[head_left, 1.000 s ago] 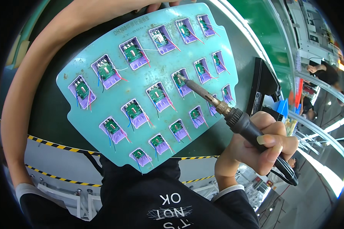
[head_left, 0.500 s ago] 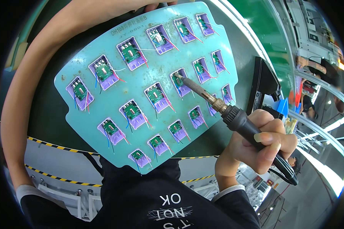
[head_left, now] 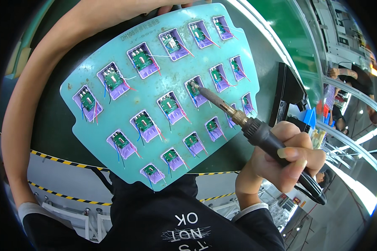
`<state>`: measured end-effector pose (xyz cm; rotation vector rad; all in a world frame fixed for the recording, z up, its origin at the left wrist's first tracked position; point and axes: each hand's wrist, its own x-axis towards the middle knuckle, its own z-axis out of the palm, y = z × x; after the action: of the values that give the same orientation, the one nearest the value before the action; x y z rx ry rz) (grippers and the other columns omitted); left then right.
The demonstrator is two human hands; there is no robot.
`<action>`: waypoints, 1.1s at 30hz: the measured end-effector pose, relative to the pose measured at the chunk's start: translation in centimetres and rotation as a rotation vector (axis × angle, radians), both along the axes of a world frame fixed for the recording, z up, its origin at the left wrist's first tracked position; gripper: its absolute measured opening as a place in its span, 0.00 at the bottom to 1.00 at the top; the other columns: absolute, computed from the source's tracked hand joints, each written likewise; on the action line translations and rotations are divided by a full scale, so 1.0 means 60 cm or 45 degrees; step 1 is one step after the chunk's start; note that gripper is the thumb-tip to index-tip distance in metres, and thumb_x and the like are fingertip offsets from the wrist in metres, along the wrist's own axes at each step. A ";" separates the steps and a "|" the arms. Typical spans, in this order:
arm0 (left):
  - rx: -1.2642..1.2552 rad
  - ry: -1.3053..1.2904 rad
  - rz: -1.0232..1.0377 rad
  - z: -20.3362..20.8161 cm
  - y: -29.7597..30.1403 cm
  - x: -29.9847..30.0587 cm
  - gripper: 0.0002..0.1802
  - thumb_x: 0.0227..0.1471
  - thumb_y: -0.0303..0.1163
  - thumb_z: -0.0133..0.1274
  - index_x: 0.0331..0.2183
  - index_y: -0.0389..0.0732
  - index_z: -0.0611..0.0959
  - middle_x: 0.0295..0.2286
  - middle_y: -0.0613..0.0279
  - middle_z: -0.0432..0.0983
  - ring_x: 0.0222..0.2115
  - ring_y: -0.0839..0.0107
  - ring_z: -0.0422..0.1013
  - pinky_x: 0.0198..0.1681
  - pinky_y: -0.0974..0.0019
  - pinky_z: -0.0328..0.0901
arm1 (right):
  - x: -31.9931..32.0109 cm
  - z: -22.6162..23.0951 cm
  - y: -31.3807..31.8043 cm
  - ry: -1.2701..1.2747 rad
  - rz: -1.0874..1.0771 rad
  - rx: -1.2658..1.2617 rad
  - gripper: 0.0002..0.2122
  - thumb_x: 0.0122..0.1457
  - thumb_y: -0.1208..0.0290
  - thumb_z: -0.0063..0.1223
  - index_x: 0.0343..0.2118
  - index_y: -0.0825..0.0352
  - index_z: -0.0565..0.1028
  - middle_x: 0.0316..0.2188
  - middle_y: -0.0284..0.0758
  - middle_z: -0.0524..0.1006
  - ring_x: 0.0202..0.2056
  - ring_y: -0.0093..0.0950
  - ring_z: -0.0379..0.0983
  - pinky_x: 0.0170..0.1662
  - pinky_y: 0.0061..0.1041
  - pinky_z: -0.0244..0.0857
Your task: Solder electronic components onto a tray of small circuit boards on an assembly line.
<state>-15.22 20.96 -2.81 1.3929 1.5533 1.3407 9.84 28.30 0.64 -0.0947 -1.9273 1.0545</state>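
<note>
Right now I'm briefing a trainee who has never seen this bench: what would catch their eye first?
First, the large turquoise jig plate filling the middle, tilted up toward the camera, its purple pockets each holding a small green circuit board with thin coloured wires. Next, the soldering iron in the right hand at lower right, its tip on a board right of centre. The left hand shows only fingertips over the plate's top edge.

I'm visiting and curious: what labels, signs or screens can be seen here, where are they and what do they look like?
Faint dark marking on the teal plastic fixture board, along its top edge.
White print on the person's black shirt, bottom centre, upside down.
Yellow-and-black hazard tape, lower left, in striped bands.
Black flat panel, right of the board; its face is unreadable.
</note>
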 end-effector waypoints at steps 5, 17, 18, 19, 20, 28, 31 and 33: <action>-0.004 -0.015 -0.024 -0.006 0.006 -0.002 0.08 0.50 0.27 0.52 0.32 0.33 0.78 0.20 0.69 0.72 0.19 0.88 0.66 0.22 0.84 0.60 | 0.023 0.020 0.032 0.102 -0.053 0.049 0.10 0.55 0.65 0.45 0.24 0.64 0.60 0.10 0.29 0.58 0.08 0.18 0.47 0.11 0.17 0.43; -0.119 0.040 0.057 0.018 -0.011 0.007 0.08 0.50 0.27 0.51 0.33 0.32 0.78 0.22 0.66 0.75 0.21 0.85 0.67 0.24 0.81 0.62 | 0.084 0.073 0.088 0.388 -0.487 -0.033 0.11 0.51 0.67 0.41 0.17 0.62 0.57 0.09 0.25 0.49 0.12 0.14 0.45 0.20 0.12 0.42; -0.144 0.019 0.080 0.021 -0.013 0.007 0.08 0.50 0.27 0.51 0.33 0.32 0.78 0.22 0.66 0.74 0.21 0.85 0.67 0.24 0.81 0.62 | 0.098 0.078 0.093 0.370 -0.511 -0.072 0.11 0.51 0.66 0.41 0.17 0.61 0.56 0.09 0.25 0.50 0.12 0.15 0.46 0.20 0.12 0.42; -0.163 -0.005 0.101 0.021 -0.011 0.009 0.08 0.50 0.26 0.51 0.33 0.32 0.78 0.22 0.65 0.74 0.20 0.85 0.67 0.24 0.81 0.61 | 0.109 0.083 0.103 0.351 -0.487 -0.073 0.12 0.52 0.66 0.40 0.16 0.61 0.55 0.10 0.26 0.50 0.11 0.16 0.45 0.19 0.13 0.43; -0.123 -0.004 0.086 0.018 -0.011 0.010 0.08 0.51 0.26 0.50 0.32 0.32 0.78 0.22 0.66 0.74 0.20 0.85 0.67 0.23 0.81 0.61 | 0.120 0.085 0.113 0.348 -0.515 -0.064 0.13 0.53 0.66 0.39 0.16 0.61 0.55 0.10 0.26 0.50 0.11 0.16 0.44 0.18 0.14 0.42; -0.250 0.016 0.163 0.021 -0.037 -0.008 0.08 0.52 0.26 0.48 0.33 0.33 0.78 0.21 0.70 0.73 0.19 0.88 0.65 0.19 0.83 0.56 | 0.129 0.077 0.098 0.461 -0.885 -0.035 0.15 0.50 0.61 0.43 0.13 0.61 0.56 0.10 0.26 0.50 0.11 0.17 0.43 0.17 0.15 0.39; -0.132 0.258 0.147 -0.018 -0.060 -0.040 0.11 0.52 0.30 0.46 0.36 0.35 0.78 0.26 0.67 0.73 0.21 0.85 0.63 0.21 0.83 0.54 | 0.105 0.077 0.077 0.428 -1.006 0.011 0.16 0.49 0.61 0.42 0.11 0.60 0.55 0.09 0.26 0.48 0.11 0.17 0.43 0.17 0.15 0.38; -0.137 0.267 0.143 -0.029 -0.065 -0.053 0.12 0.53 0.32 0.46 0.37 0.35 0.78 0.25 0.69 0.73 0.21 0.87 0.62 0.20 0.84 0.53 | 0.110 0.072 0.078 0.436 -0.921 -0.044 0.16 0.49 0.61 0.42 0.12 0.61 0.56 0.09 0.26 0.49 0.11 0.17 0.43 0.17 0.16 0.38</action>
<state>-18.39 17.05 -4.56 1.4343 1.8382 1.1860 16.42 32.96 4.98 -0.5503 -1.3880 0.5643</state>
